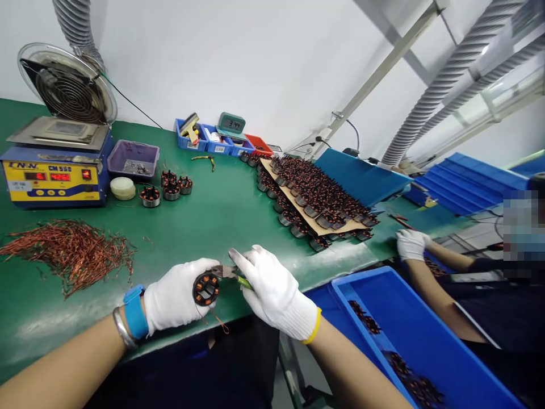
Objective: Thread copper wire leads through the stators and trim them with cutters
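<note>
My left hand point(179, 295), in a white glove, holds a round black stator with copper windings point(206, 289) near the table's front edge. Thin copper wires hang below the stator. Gloved in white with a yellow cuff, my right hand point(272, 289) grips green-handled cutters point(243, 281). The cutters' metal jaws lie at the stator's upper right rim. A heap of copper wire pieces point(80, 250) is on the green table at the left.
Behind stand a blue solder unit point(55, 182), a purple tray point(133, 160), several stators point(170, 187) and yellow pliers point(205, 159). Stacked stators point(315, 190) fill the right side. A blue crate point(426, 335) holds more. Another person's gloved hand point(412, 244) is at the right.
</note>
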`<action>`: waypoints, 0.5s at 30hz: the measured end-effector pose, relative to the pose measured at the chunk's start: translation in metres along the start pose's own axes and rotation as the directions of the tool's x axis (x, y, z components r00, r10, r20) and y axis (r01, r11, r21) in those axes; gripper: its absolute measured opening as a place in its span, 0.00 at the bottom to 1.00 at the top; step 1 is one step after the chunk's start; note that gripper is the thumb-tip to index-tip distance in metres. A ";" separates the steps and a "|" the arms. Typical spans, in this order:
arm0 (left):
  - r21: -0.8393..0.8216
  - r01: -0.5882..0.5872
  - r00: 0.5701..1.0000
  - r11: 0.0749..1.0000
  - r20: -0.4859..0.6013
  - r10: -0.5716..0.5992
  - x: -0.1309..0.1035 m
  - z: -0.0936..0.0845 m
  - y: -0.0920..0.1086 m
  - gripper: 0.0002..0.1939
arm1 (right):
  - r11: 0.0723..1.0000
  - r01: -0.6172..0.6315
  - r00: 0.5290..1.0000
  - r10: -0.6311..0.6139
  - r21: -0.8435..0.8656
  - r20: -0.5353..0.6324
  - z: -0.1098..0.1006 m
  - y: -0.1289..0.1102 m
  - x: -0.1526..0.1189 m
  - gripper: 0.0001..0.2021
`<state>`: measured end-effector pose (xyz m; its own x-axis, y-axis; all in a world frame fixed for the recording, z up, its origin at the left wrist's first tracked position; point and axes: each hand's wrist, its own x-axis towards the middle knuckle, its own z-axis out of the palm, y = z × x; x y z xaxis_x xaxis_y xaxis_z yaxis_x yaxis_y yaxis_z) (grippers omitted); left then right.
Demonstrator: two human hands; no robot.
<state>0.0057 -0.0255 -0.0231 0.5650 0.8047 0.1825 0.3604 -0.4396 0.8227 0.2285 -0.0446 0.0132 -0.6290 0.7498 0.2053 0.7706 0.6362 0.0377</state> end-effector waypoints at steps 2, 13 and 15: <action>-0.001 -0.008 1.000 1.000 0.002 0.008 0.000 0.000 0.000 0.22 | 1.000 -0.010 1.000 0.010 -0.007 0.019 0.000 -0.001 0.000 0.30; 0.054 -0.010 1.000 0.998 -0.024 0.011 -0.001 0.000 -0.001 0.23 | 0.984 -0.028 0.995 0.045 -0.177 0.095 -0.008 -0.008 0.000 0.29; 0.051 -0.008 1.000 0.999 -0.017 0.009 -0.001 0.000 0.000 0.24 | 0.984 -0.028 0.996 0.042 -0.176 0.077 -0.007 -0.008 0.000 0.29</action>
<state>0.0049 -0.0263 -0.0238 0.5557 0.8072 0.1992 0.3930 -0.4662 0.7926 0.2235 -0.0512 0.0196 -0.6021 0.7876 0.1309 0.7939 0.5730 0.2034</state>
